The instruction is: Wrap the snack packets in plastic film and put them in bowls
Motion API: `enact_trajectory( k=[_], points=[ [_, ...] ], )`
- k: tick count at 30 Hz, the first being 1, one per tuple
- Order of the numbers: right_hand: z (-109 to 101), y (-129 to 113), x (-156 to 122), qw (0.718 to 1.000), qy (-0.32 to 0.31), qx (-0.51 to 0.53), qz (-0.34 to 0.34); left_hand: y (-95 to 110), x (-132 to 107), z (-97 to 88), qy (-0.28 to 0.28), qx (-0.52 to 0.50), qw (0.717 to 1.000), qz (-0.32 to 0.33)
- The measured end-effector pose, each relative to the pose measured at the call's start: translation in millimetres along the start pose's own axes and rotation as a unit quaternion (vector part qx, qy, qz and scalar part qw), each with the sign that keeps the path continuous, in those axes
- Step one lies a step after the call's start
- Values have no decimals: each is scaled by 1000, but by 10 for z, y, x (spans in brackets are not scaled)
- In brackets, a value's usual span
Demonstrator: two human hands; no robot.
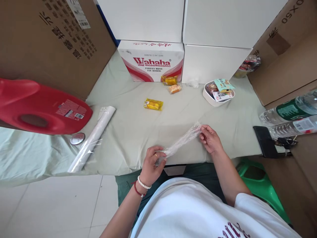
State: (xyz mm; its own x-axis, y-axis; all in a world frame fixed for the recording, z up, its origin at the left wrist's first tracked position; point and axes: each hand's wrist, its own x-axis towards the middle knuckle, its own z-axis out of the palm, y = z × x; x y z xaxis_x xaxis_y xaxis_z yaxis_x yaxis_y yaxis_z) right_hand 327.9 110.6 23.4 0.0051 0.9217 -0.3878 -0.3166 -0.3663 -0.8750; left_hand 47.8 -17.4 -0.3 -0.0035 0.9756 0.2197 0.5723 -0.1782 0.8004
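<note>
A clear plastic bag point(182, 141), gathered into a long, crinkled strip, stretches between my two hands above the table's front edge. My left hand point(154, 162), with a ring and a beaded bracelet at the wrist, pinches its lower left end. The upper right end is between the thumb and fingers of my right hand point(210, 137). Beyond the bag lies a yellow-wrapped snack cake point(153, 104) on the pale green cloth. Farther back, a second yellow-wrapped cake point(169, 80) and a clear-wrapped cake point(174, 88) sit by the Wahaha box point(153, 62).
A plastic roll point(92, 138) and a red jug point(47, 107) lie at left. At the back right stands a white bowl point(210, 99) of packets, near a crumpled clear bag point(193, 82). Bottles point(294, 110) and a phone point(264, 141) are at right; boxes line the back.
</note>
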Motion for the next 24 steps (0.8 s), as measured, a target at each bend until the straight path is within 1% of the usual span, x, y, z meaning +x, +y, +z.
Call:
enact_trajectory(
  k=[2,3,7,9,10,11,13,15,16,18,20,21,22,24],
  points=[
    [67,-20,-24,1000,-23,8,1,56,-9,-21,-11,-35,999,-11],
    [109,-27,-36,999,-38,7,0,81,-1,-20,-6,-47,999,-25],
    [281,-58,-64,997,-81,0,-13,163,80,51,64,-22,994,-89],
    [353,-80,-68,995,-98,-9,-22,207,131,108,87,-11,992,-90],
    [383,-92,-68,994,-107,-16,-24,229,155,137,85,-11,993,-81],
    [408,-102,-65,993,-117,-23,-24,250,178,164,71,-10,995,-72],
    [441,-115,-56,991,-130,-36,-23,280,217,212,16,-7,998,-68],
    [451,-103,-45,990,-125,-46,-37,292,245,247,-25,-8,995,-96],
    [450,-84,-44,991,-110,-53,-52,293,253,261,-29,-10,993,-116],
    [446,-12,-67,991,-58,-74,-93,294,261,289,-5,-6,989,-148],
    [461,103,-136,987,-19,-108,-114,307,257,329,31,9,987,-158],
    [481,170,-187,985,-23,-128,-110,322,252,357,45,18,986,-157],
    [508,239,-246,983,-46,-150,-99,341,245,389,57,25,986,-153],
    [575,361,-361,971,-122,-192,-68,389,228,458,71,30,988,-136]
  ],
)
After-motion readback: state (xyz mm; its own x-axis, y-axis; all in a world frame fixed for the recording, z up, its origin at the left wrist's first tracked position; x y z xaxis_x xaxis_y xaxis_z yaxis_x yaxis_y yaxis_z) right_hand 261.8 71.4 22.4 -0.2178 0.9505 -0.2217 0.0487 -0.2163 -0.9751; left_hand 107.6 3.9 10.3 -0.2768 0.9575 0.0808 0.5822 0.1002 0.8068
